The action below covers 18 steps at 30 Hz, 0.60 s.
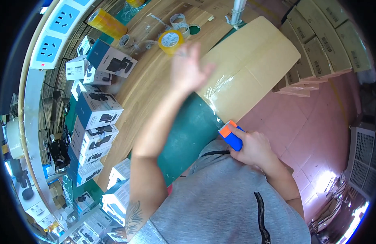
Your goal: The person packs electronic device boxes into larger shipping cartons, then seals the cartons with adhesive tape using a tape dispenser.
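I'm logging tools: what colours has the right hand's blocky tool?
The blocky tool is blue with an orange end; best in the head view.

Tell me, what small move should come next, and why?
I'd probably bring the blurred, apparently empty left hand over to smooth the clear, shiny tape on the brown rectangular cardboard: its surface glints in uneven streaks while the right hand holds the blue-and-orange plastic tool at the cardboard's near corner.
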Available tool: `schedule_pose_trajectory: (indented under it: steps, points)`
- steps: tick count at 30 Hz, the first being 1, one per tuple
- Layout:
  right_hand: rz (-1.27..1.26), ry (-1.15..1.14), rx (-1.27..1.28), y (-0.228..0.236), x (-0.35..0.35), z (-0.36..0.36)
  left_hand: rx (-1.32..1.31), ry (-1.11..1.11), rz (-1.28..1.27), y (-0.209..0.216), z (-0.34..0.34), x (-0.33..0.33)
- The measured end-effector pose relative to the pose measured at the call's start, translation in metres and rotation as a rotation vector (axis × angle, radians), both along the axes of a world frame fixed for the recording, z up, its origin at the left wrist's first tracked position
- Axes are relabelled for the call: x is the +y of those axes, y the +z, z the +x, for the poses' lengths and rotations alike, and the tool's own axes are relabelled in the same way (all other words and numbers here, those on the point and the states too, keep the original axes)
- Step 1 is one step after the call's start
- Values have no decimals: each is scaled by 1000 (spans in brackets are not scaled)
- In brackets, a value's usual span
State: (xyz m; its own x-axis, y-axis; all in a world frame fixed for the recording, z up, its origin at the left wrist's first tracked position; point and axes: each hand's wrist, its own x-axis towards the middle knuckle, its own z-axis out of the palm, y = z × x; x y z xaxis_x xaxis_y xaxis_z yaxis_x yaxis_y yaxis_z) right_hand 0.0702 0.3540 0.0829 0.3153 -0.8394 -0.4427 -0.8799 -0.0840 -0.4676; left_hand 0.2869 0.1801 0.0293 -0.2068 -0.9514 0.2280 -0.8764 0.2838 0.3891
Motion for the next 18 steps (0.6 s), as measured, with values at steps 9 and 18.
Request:
schedule_pose_trajectory:
  steps: [9,18]
  points:
    - [73,86,96,22,21,-17,-46,24,-32,-59,-61,67]
    - [197,161,187,-14,-12,-1,9,12,-98,-66,-63,67]
